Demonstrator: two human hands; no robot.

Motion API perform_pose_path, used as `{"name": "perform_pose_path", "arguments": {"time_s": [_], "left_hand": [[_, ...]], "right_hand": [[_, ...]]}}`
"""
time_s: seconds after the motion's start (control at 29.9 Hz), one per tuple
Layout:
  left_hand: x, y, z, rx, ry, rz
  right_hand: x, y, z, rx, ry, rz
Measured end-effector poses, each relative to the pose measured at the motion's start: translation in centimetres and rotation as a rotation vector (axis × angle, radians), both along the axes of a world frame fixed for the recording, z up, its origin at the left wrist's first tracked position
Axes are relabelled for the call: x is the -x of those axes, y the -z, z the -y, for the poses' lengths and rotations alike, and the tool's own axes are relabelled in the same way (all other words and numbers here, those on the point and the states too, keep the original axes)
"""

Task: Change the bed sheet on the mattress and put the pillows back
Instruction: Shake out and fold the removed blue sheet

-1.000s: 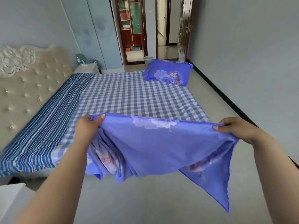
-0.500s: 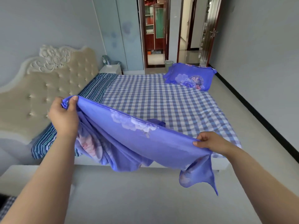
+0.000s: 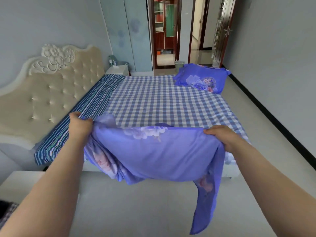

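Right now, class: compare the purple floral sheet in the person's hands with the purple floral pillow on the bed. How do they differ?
The sheet hangs limp and bunched over the floor; the pillow lies plump at the bed's far corner. The left hand and right hand grip the sheet; nothing touches the pillow. The sheet looks larger. Both share a purple floral print.

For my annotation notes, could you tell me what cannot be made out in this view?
- Near bed edge: hidden behind the purple floral sheet held by left hand and right hand.
- Items on the nightstand: too small.
- Dark object at the lower left: cut off by the frame edge.
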State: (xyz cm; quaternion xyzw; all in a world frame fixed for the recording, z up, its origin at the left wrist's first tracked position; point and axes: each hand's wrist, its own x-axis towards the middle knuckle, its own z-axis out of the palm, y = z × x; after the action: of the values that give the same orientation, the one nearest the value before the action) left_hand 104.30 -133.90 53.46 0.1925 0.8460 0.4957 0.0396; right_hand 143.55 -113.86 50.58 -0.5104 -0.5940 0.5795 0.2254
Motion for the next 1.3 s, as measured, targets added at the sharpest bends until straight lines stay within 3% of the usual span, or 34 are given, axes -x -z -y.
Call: {"name": "perform_pose_path", "arguments": {"time_s": [0.07,0.13,0.2,0.27,0.4,0.6,0.8,0.94,1.04,1.17,1.3], "left_hand": [[-3.8,0.5,-2.0,0.123,0.155,-0.056],[-9.1,0.3,-4.1,0.156,0.563,-0.160],[-13.9,0.0,-5.2,0.221,0.998,-0.123],[-16.2,0.2,-5.9,0.291,1.206,-0.042],[-15.9,0.4,-6.0,0.335,1.222,-0.036],[-16.5,0.7,-5.1,0.405,1.357,0.031],[-17.2,0.8,-4.5,0.527,1.324,-0.129],[-16.5,0.4,-3.8,0.458,1.261,-0.150],[-16.1,-0.3,-3.2,0.412,1.233,-0.138],[-16.1,-0.8,-2.7,0.378,1.216,-0.124],[-16.9,-1.3,-2.1,0.406,1.242,-0.161]], "right_hand": [[2.9,0.3,0.8,-0.201,0.022,0.118],[5.6,0.1,3.0,-0.309,-0.094,0.143],[7.8,-0.1,5.0,-0.366,-0.228,0.124],[8.7,0.1,6.3,-0.419,-0.331,0.141],[7.3,0.3,7.1,-0.329,-0.352,0.004],[5.9,0.7,7.9,-0.325,-0.409,-0.043],[5.4,0.6,8.6,-0.350,-0.422,0.002],[4.5,-0.3,8.7,-0.063,-0.417,-0.011],[4.0,-0.5,8.9,-0.021,-0.534,-0.024],[4.7,-0.3,9.6,-0.204,-0.502,0.038],[5.9,0.5,11.1,-0.734,-0.307,0.235]]}}
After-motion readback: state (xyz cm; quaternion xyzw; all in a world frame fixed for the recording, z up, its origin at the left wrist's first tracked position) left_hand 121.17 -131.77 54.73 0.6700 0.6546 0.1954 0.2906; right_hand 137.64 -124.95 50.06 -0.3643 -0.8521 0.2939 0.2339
